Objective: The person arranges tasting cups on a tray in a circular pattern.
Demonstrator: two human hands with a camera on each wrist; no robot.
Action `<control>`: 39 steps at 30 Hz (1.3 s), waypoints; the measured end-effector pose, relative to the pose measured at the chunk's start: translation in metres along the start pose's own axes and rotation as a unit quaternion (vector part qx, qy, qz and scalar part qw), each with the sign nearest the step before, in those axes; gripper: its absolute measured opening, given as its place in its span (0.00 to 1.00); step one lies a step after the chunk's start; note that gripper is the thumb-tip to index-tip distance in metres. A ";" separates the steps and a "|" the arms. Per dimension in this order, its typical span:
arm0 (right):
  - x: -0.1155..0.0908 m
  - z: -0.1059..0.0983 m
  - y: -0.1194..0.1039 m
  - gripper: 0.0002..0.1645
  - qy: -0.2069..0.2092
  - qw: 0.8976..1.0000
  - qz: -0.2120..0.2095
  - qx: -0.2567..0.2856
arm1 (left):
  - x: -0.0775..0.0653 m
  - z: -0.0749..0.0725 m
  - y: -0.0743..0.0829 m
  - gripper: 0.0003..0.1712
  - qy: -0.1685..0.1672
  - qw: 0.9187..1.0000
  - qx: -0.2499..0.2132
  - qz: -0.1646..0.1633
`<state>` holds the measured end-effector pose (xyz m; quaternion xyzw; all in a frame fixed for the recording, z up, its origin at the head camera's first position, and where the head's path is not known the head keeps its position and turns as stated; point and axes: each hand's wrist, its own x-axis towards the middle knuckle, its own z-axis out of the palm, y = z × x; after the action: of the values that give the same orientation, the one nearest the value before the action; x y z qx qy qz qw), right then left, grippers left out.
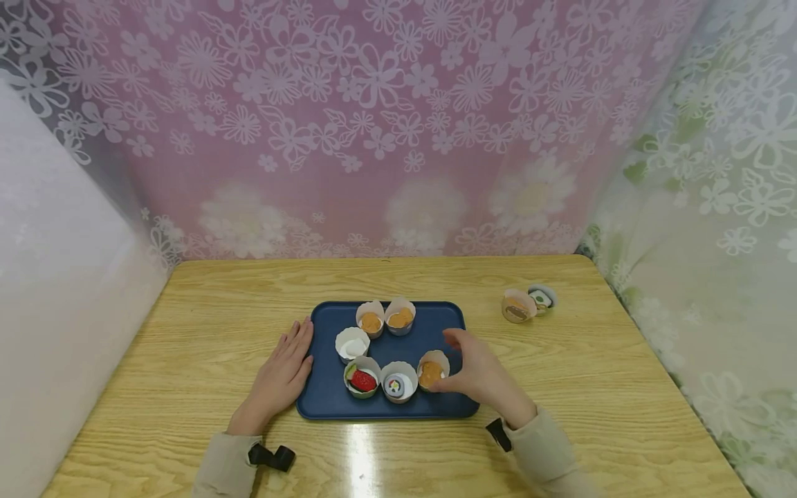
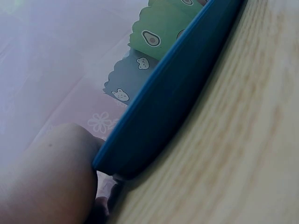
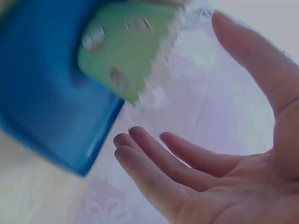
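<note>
A dark blue tray lies on the table with several scalloped paper cups on it. My left hand lies with straight fingers along the tray's left edge. At the front right, my right hand is spread beside a paper cup with an orange piece. The right wrist view shows its thumb and fingers apart from a green-sided paper cup. Left of it stand a cup with a small round sushi-like piece and a cup with a strawberry-like piece.
A cup with white filling and two cups with orange pieces, one at the back centre, stand on the tray. Off the tray, two more cups touch at the table's back right, one of them with a brown piece. Floral curtains hang behind the table.
</note>
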<state>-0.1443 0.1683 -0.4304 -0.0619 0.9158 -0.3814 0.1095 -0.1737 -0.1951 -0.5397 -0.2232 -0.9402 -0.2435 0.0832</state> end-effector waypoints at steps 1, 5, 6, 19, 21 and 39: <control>0.000 -0.005 0.000 0.57 -0.003 1.000 -0.005 0.005 | 0.000 0.000 0.000 0.36 0.000 1.000 -0.001 0.000; 0.002 -0.023 0.002 0.58 -0.009 1.000 -0.013 0.013 | 0.000 0.000 0.000 0.35 -0.001 1.000 -0.001 -0.001; 0.002 -0.027 0.002 0.57 -0.008 1.000 -0.014 0.014 | 0.000 0.000 0.000 0.35 -0.002 1.000 -0.001 -0.001; 0.010 -0.065 0.017 0.50 0.079 0.996 -0.046 -0.002 | -0.002 -0.001 0.001 0.35 -0.002 1.000 0.000 -0.003; 0.012 -0.069 0.021 0.49 0.090 0.995 -0.049 0.001 | -0.002 -0.001 0.001 0.35 0.000 1.000 0.000 -0.002; 0.040 -0.123 0.087 0.42 0.162 0.981 -0.094 0.051 | -0.001 -0.001 0.001 0.35 0.004 1.000 0.004 0.000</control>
<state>-0.2164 0.3058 -0.4143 -0.0790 0.8909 -0.4412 -0.0739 -0.1723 -0.1951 -0.5388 -0.2223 -0.9407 -0.2407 0.0883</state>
